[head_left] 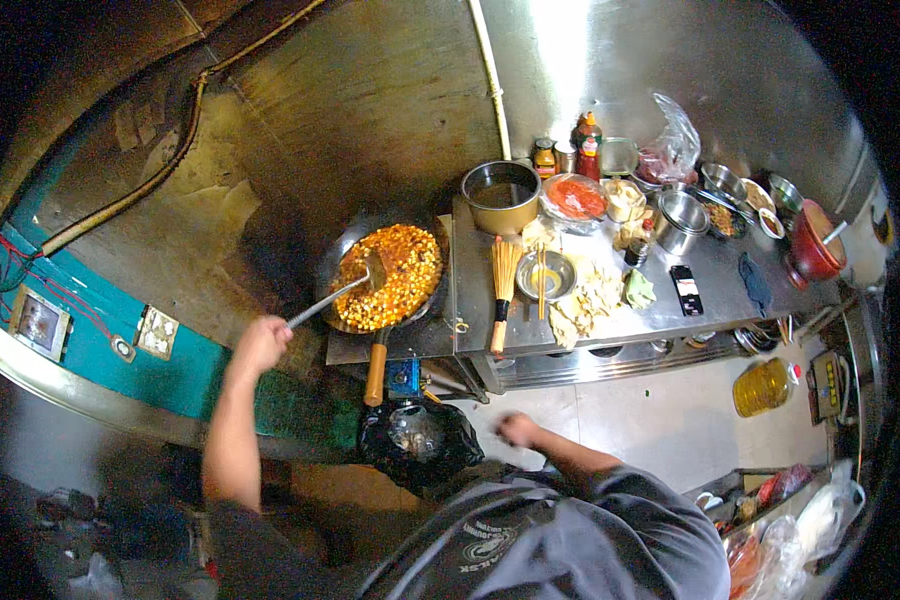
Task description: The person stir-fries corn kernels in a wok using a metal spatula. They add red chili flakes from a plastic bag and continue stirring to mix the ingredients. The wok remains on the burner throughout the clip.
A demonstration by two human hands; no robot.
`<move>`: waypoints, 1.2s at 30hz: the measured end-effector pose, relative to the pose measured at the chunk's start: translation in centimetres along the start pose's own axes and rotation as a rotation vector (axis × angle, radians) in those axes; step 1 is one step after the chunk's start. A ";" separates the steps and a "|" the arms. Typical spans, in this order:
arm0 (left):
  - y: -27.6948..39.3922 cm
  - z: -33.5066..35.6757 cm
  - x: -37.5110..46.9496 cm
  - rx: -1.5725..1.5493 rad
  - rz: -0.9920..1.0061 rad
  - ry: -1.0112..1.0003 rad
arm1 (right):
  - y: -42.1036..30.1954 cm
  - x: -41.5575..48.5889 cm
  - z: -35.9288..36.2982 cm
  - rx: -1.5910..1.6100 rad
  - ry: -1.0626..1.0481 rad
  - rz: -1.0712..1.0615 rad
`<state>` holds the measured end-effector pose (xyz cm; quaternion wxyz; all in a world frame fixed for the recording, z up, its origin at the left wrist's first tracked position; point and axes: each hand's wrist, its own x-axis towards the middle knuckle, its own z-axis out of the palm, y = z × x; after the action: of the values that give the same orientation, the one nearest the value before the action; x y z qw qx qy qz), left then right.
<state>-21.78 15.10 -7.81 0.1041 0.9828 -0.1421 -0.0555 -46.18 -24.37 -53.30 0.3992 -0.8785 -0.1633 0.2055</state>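
Observation:
My left hand (261,345) is closed around the handle of a long metal ladle (330,298), whose bowl rests in the food. Diced pieces in a reddish-brown sauce (397,255) fill much of a dark wok (335,251) on the stove. The wok's wooden handle (376,375) points towards me, with neither hand on it. Away from the wok, my right hand (517,430) is low in front of my body, above the floor; it is blurred, and its fingers cannot be made out clearly.
Right of the wok, a steel counter (450,330) holds a deep pot (501,196), a bamboo brush (503,285), a metal bowl with chopsticks (546,276), a phone (687,290) and a red bowl (816,244). A black-lined bin (420,450) stands below the handle. An oil jug (763,386) is on the floor.

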 end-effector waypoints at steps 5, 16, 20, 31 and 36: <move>8.1 -9.4 7.8 0.698 0.186 -0.134 | 19.2 -29.6 5.7 0.192 0.013 1.193; 18.4 -8.6 22.1 1.009 0.263 -0.653 | 16.0 -32.9 4.2 0.838 0.454 1.215; 15.8 -5.0 22.5 0.845 0.315 -0.776 | 13.5 -29.4 5.2 0.859 0.488 1.085; 9.8 11.3 15.3 0.719 0.088 -0.283 | 15.4 -35.6 18.6 0.126 0.259 0.968; 1.8 11.2 17.5 0.437 -0.094 -0.185 | 14.2 -36.4 21.2 -0.152 0.315 0.854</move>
<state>-7.12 6.24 -19.66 -0.1273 0.9783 -0.1136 -0.1178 -86.21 -36.27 -68.47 0.2333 -0.9144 0.2611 0.2030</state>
